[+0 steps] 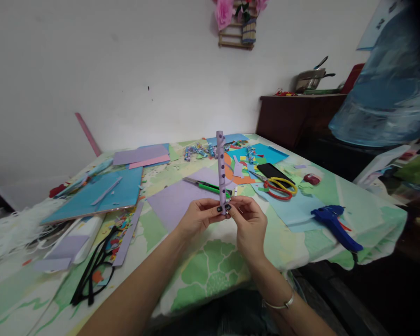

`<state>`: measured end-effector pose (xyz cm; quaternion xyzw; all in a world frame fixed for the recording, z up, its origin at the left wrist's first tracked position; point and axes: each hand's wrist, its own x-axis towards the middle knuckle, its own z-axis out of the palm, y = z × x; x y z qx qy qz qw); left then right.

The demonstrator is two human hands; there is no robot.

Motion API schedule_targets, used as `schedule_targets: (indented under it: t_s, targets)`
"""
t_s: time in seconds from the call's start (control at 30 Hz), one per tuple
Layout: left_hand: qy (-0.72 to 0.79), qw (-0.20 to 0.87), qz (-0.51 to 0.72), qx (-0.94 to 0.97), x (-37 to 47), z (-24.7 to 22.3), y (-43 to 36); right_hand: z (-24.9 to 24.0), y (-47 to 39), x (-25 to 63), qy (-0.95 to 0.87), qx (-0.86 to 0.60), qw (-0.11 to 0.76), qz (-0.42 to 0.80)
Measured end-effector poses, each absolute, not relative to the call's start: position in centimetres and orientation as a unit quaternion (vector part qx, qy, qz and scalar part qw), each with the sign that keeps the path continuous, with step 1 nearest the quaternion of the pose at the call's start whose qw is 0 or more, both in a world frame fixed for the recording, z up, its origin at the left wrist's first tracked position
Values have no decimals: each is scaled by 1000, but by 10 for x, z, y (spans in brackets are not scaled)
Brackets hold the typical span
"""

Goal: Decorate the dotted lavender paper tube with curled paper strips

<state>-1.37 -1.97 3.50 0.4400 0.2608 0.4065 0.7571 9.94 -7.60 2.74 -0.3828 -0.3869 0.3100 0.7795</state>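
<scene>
Upright before me stands a purple paper tube (pixel 221 163) with dark dots along its length. At its lower end, my left hand (pixel 200 215) pinches it from the left and my right hand (pixel 248 220) pinches it from the right. Both thumbs press near the bottom. Behind the tube, a green utility knife (pixel 206 185) lies on a sheet of purple paper (pixel 171 198). Scissors (pixel 280 185) with red and yellow handles lie to the right, close to a black phone (pixel 271 172).
A blue glue gun (pixel 336 226) lies near the table's right edge. Black glasses (pixel 94 268) and a blue board (pixel 108 191) are on the left. Small decorated paper pieces (pixel 199 150) lie at the back. A large water bottle (pixel 388 93) stands beyond the table on the right.
</scene>
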Motion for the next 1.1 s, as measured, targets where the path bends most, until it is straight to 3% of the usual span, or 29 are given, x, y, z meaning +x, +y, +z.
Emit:
schedule_targets:
  t_s: [0.43, 0.57, 0.67, 0.73, 0.87, 1.1]
  targets:
    - [259, 745, 458, 410, -15, 39, -18, 27, -98, 126, -408, -456, 755, 236]
    - [257, 744, 460, 411, -16, 39, -17, 20, -118, 164, -467, -570, 674, 55]
    - [253, 745, 460, 411, -15, 40, -17, 5, -135, 215, -446, -696, 535, -171]
    - [249, 744, 461, 414, -15, 40, -17, -8, -146, 251, -412, -763, 442, -229]
    - [246, 737, 461, 427, -13, 37, -18, -37, -162, 310, -281, -879, 324, -209]
    - [273, 723, 451, 447, -14, 36, -18, -48, -153, 358, -403, -852, 293, -161]
